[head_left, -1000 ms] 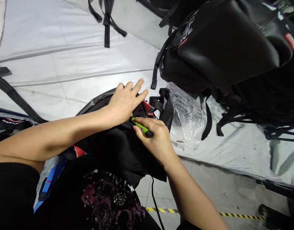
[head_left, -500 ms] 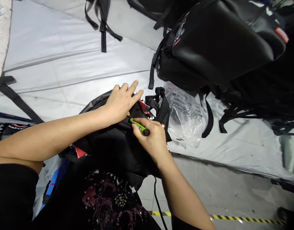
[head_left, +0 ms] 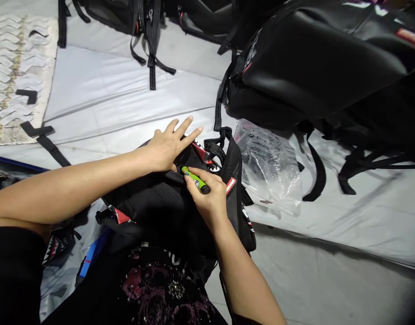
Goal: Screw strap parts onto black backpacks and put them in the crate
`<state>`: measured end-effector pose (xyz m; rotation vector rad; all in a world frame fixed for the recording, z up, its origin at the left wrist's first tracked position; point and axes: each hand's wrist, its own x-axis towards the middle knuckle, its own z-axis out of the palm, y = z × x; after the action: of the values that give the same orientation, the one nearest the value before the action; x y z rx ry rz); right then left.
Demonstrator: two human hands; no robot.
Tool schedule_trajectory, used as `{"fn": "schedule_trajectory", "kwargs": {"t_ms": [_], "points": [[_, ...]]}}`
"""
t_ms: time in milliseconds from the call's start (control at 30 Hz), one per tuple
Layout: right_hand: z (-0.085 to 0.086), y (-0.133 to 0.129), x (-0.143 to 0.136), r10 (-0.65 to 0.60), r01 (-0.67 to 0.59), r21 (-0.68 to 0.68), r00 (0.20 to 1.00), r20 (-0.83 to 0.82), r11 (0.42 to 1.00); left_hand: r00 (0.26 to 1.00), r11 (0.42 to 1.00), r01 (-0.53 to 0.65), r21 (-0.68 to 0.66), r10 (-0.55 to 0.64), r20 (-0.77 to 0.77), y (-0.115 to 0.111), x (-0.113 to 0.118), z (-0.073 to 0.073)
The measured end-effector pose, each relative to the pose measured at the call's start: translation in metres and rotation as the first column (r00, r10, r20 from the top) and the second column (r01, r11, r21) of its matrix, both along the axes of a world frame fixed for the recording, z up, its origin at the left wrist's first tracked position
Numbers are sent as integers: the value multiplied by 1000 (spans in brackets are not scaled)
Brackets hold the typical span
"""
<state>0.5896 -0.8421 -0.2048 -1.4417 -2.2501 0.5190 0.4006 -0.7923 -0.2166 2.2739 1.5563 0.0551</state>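
Note:
A black backpack (head_left: 153,207) lies in front of me against my body, with red and white shark-tooth print showing inside its opening and a red label on its side. My right hand (head_left: 209,192) is closed around a short tool with a bright green handle (head_left: 195,179) and a black end cap. The tool's tip points into the bag at a dark fold and is hidden. Just left of it, my left hand (head_left: 168,146) rests on the bag with its fingers spread and stretched out. Its thumb is tucked down at the fold, close to the tool's tip.
A crumpled clear plastic bag (head_left: 268,167) lies right of the backpack on the white cloth-covered table (head_left: 102,85). Large black backpacks (head_left: 315,67) with dangling straps stand behind it. At the far left is a mat with white zigzag strips (head_left: 21,76).
My view has shifted, so more of the left mat and the backpack's right side shows. The left fingers have spread a little more; the right hand still grips the green-handled tool at the same fold.

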Motion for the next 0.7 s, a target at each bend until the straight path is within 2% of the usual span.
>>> {"fn": "schedule_trajectory", "kwargs": {"t_ms": [133,367,467,633,700], "points": [[0,2,2,-8,8,-5,1000,-2,1000,1000,1000,-3,-7,3,-28,0,1,3],[4,1,3,-25,23,-56,999,-23,998,994,994,102,-36,-100,50,7,-15,0],[4,1,4,-10,9,-53,1000,-14,999,995,992,101,-80,-100,22,10,-16,11],[7,1,4,17,-16,-75,1000,10,997,985,961,-26,-276,-23,-172,15,-12,36],[7,1,5,16,-15,-62,1000,17,998,982,966,-36,-257,-13,-187,13,-12,37]]}}
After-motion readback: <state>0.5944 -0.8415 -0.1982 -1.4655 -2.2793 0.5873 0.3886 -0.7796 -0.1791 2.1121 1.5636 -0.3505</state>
